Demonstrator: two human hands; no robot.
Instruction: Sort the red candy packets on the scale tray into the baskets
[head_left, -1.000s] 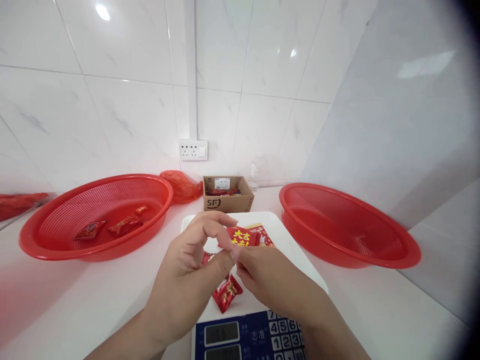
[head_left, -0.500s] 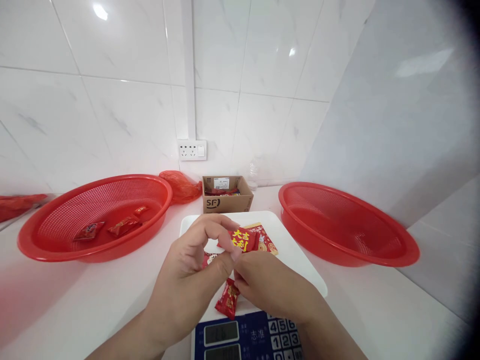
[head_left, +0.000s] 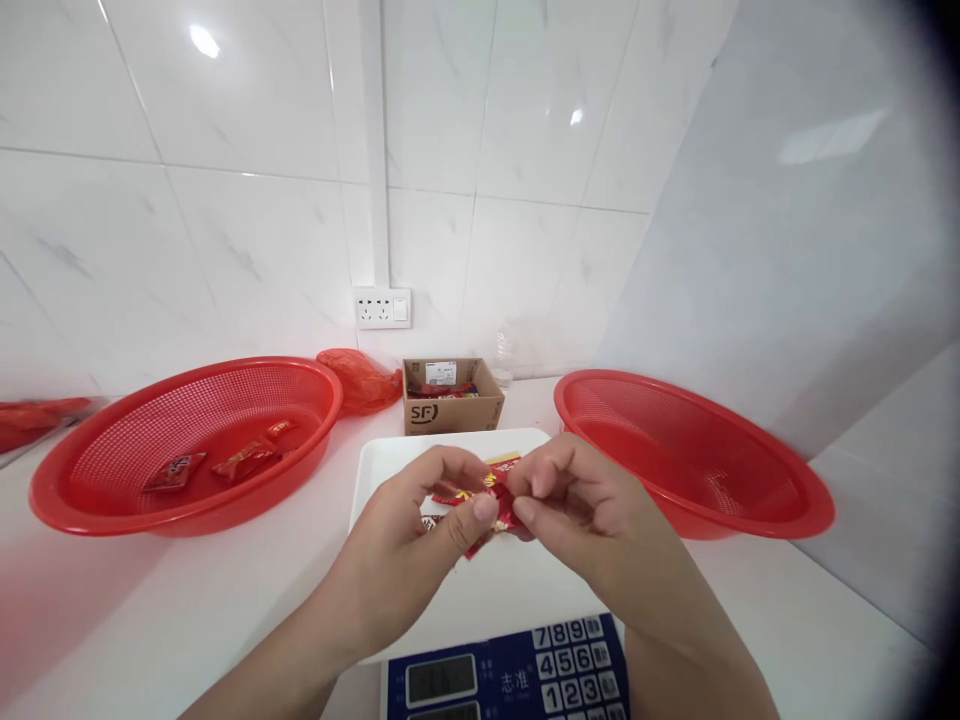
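Note:
My left hand (head_left: pixel 424 540) and my right hand (head_left: pixel 589 505) come together above the white weighing tray (head_left: pixel 379 460). Between their fingertips is a small red snack packet (head_left: pixel 504 508), pinched from both sides and partly covered by the fingers. Behind my left fingers shows a red packet with yellow lettering (head_left: pixel 448 498); whether it rests on the tray or touches the hand I cannot tell. Below the hands sits the scale's blue panel (head_left: pixel 517 680), with number keys and dark displays.
A red plastic basket (head_left: pixel 56 490) with several red packets stands at the left, another red basket (head_left: pixel 817 500) at the right. Behind the tray are a cardboard box (head_left: pixel 457 412) holding packets, a red plastic bag (head_left: pixel 364 382) and a clear bottle (head_left: pixel 504 352).
My right hand has turned and lifted, its fingers now facing the left hand. The small red packet has come up from low over the tray to between both hands' fingertips.

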